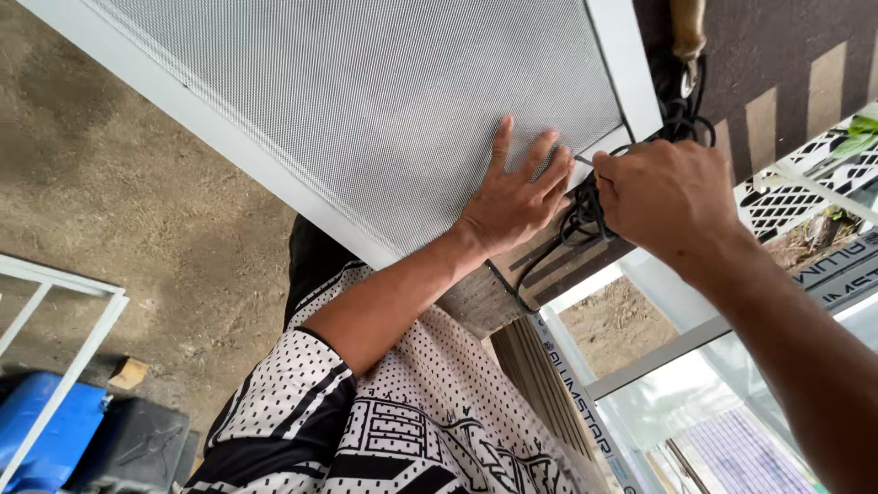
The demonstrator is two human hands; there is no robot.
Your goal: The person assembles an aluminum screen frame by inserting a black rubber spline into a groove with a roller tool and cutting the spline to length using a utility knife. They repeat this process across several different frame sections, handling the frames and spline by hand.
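Grey mesh panel (366, 110) lies under my flat, open left hand (514, 197), while my right hand (663, 197), just beside it, pinches the black spline cord (585, 215) at the white frame (631, 73) corner; seating it there looks like the step, and next calls for steady pressing along the groove.

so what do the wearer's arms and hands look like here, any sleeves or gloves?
Both hands are bare: no gloves, rings or watch visible. The left hand comes from a short white sleeve with black dots and bands. The right hand has a bare forearm; no sleeve in view.
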